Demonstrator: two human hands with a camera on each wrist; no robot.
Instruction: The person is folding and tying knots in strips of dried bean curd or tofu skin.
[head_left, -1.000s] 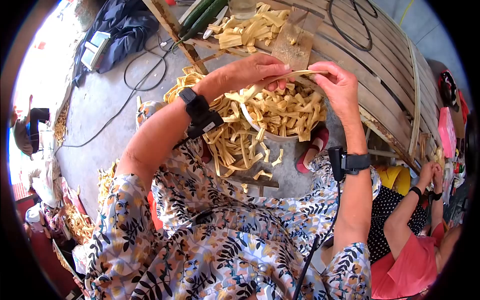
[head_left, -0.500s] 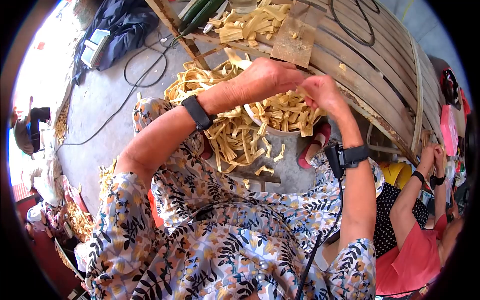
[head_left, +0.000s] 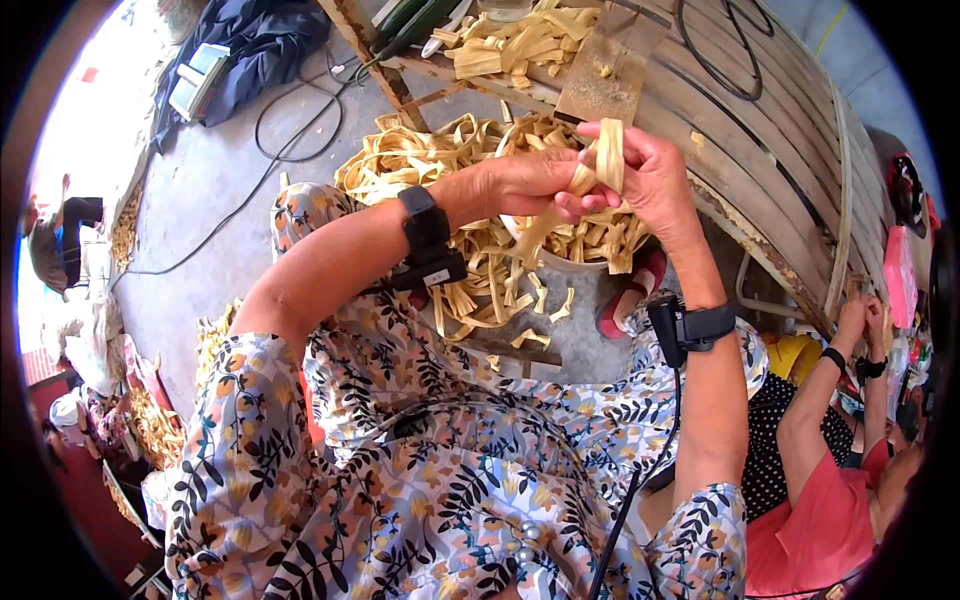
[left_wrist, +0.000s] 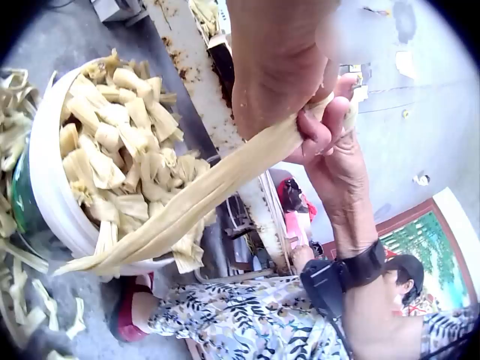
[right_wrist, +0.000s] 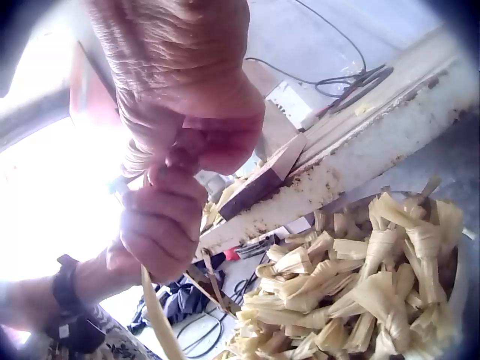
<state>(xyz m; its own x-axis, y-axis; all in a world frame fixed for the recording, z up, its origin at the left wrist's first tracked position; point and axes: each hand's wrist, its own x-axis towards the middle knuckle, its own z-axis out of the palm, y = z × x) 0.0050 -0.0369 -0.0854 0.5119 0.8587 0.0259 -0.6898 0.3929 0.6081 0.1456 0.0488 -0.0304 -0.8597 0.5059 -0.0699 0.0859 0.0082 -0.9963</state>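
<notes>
Wall picture (left_wrist: 431,259) past strip (left_wrist: 206,193), left-wrist only

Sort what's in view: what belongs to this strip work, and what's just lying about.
Seems part of the job:
left hand and right hand, holding a pale strip
white tub
knotted pieces inside it
loose strips

Seems just lying about:
dark cloth
green vegetables
pink box

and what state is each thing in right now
Long flat pale-yellow strip: bent over, one end hanging
Left hand: gripping the strip
Right hand: holding the strip
Round white-rimmed bucket: full
Pale-yellow knotted pieces: heaped in the bucket
Slatted wooden table: rusty along its metal edge
Brown wooden board: resting on the table
Dark blue cloth: crumpled
</notes>
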